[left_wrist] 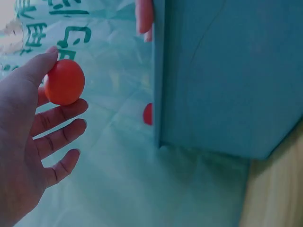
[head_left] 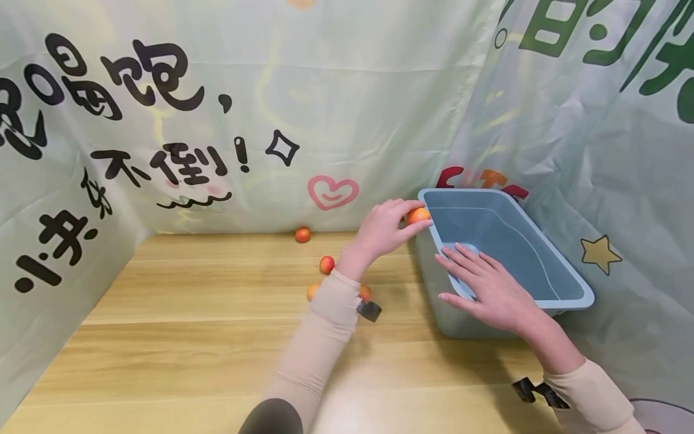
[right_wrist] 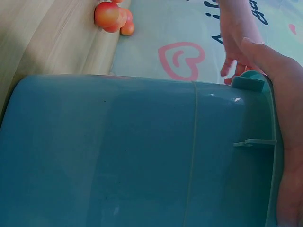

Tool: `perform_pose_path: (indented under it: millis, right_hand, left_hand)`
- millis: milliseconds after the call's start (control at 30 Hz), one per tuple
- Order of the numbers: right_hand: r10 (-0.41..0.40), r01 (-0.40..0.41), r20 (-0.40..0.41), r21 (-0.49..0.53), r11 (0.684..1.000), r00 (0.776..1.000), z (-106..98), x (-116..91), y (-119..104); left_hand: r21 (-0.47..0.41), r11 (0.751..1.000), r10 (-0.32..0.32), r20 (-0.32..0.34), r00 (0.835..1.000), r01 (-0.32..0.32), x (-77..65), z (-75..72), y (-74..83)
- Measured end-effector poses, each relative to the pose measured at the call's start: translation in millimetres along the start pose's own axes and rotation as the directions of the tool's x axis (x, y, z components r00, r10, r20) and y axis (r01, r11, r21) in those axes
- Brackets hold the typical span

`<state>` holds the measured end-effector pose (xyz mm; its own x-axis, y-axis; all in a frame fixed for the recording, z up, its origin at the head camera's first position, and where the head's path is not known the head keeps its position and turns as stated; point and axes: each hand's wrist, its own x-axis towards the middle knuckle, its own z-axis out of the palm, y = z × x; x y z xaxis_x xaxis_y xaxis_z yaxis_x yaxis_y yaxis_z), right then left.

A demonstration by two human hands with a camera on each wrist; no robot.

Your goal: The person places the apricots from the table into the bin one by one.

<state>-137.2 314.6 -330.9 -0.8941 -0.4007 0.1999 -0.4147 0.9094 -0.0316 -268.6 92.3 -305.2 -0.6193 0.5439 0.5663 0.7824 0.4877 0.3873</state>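
Observation:
Between thumb and fingers, my left hand (head_left: 382, 232) pinches a smooth, round orange-red fruit (head_left: 418, 216) just outside the far-left rim of a blue plastic bin (head_left: 566, 298). The left wrist view shows the fruit (left_wrist: 65, 82) between the thumb and index side, with the other fingers apart and slightly bent. My right hand (head_left: 493, 289) lies over the bin's near-left part, its fingers extended above the opening. The right wrist view has that hand (right_wrist: 286, 109) along the rim. Much of the bin's floor is hidden from the head view.
Several similar fruits lie on the wooden table (head_left: 190, 337): one red fruit (head_left: 302, 235) by the back cloth, another (head_left: 327, 264) nearer, and others partly behind the left forearm. Printed cloth (head_left: 347, 120) encloses the back and sides, close to the bin's right side.

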Motion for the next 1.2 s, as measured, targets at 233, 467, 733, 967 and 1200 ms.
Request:
perform_pose_path:
  millis: [233,467,733,967,1200]
  right_hand:
    - [-0.001,0.001,-0.002,-0.002,1.0,1.0,0.0,-0.3,-0.9]
    - [-0.011,0.011,-0.015,-0.017,1.0,1.0,1.3,-0.6,-2.2]
    - [-0.019,0.018,-0.033,-0.026,1.0,0.999,0.9,-1.0,-1.7]
    - [-0.028,0.026,-0.047,-0.034,0.999,0.999,1.9,-0.9,-1.1]
    - [-0.033,0.031,-0.054,-0.045,0.999,0.998,2.3,0.0,0.0]
  left_hand:
    - [-0.102,0.988,-0.12,0.002,0.993,0.12,9.9,26.6,2.6]
    - [-0.086,0.989,-0.116,0.012,0.993,0.117,19.3,51.8,6.6]
    - [-0.011,0.993,-0.118,0.061,0.991,0.119,26.2,69.3,9.9]
    - [0.031,0.995,-0.097,0.074,0.993,0.094,25.8,73.8,8.8]
    - [0.079,0.994,-0.077,0.076,0.994,0.071,23.8,72.9,7.4]
